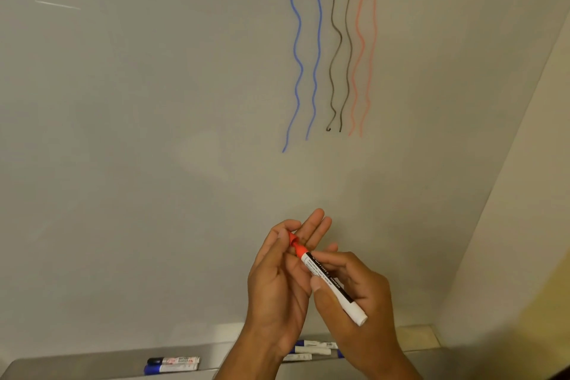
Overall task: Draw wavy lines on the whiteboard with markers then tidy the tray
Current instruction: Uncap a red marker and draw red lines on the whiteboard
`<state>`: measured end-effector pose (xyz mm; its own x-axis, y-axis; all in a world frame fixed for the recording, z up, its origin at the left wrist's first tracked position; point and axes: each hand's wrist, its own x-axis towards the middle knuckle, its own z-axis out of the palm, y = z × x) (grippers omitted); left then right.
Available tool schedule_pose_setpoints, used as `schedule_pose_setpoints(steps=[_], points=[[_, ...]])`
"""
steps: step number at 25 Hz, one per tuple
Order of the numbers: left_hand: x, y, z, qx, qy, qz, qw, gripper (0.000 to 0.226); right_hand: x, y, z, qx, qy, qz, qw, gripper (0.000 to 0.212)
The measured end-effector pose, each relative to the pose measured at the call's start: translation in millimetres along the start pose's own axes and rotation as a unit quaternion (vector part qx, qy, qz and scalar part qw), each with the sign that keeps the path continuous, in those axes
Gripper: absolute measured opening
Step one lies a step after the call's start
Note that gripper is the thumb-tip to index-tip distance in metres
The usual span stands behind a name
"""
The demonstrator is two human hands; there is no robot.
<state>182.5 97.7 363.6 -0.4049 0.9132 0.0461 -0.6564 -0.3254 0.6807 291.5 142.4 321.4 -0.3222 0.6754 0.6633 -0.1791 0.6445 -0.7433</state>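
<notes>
A dull grey tray (77,362) held capped markers (174,360). The right hand (354,296) gripped the white-barrelled red marker (331,284); the left hand (277,281) pinched its red cap (292,238). Beyond, the glossy whiteboard (154,133) bore blue, black and red wavy lines (297,49).

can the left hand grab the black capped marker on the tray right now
Probably not yet: the left hand is busy pinching the red cap of the red marker. Once it lets go, the way down to the black-capped marker on the tray looks free.
</notes>
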Motion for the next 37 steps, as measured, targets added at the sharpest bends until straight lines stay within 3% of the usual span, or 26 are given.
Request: schedule_pose_setpoints(steps=[7,16,23,31,34,37], points=[[-15,-8,-20,0.043,0.031,-0.007,0.999,0.039,-20,11,12,-0.036,-0.058,0.011,0.998,0.031],[-35,-21,-49,0.08,0.097,-0.011,0.992,0.033,-56,39,33,-0.04,-0.118,0.035,0.992,0.029],[-36,-18,-86,0.1,0.096,-0.012,0.99,0.027,-52,38,43,0.061,-0.162,0.145,0.974,0.022],[-35,-22,-165,0.17,0.179,0.002,0.969,0.03,-88,60,57,0.023,-0.111,0.297,0.948,0.013],[-35,-28,-189,0.299,0.194,0.012,0.934,0.029,-91,71,66,0.011,-0.111,0.319,0.941,0.007],[-35,-40,-223,0.555,0.17,0.052,0.813,0.039,-94,82,76,0.0,-0.116,0.337,0.935,0.004]])
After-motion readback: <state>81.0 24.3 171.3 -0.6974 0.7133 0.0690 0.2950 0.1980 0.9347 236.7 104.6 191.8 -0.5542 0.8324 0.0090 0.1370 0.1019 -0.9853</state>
